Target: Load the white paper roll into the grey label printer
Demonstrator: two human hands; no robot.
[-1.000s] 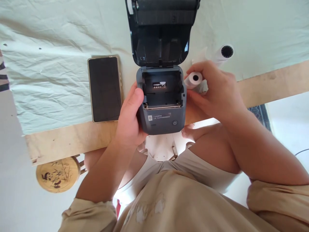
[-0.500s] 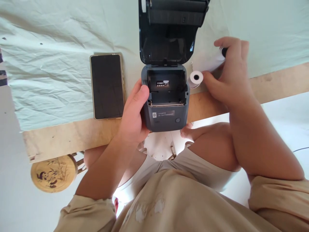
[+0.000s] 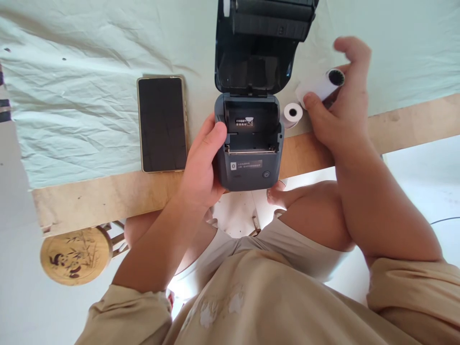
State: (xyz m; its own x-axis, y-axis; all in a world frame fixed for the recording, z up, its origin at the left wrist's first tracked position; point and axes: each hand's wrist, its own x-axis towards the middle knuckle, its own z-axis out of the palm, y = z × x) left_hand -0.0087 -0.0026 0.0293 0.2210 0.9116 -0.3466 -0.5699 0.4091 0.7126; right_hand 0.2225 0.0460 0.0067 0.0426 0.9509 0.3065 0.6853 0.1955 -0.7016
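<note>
Left hand [image 3: 201, 167] on open printer [image 3: 249, 143] — right hand [image 3: 341, 110] around paper roll [image 3: 319, 86].

left hand [image 3: 201, 167]: fingers curled, gripping | right hand [image 3: 343, 112]: thumb, fingers pinching

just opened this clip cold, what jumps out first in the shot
The dark grey label printer at the table's near edge stands out, its lid flipped open and its paper bay empty, gripped on its left side by the left hand. To its right, the right hand closes on a white paper roll, while a smaller white paper roll lies beside the printer. A black-screened smartphone lies flat on the pale green cloth.
</note>
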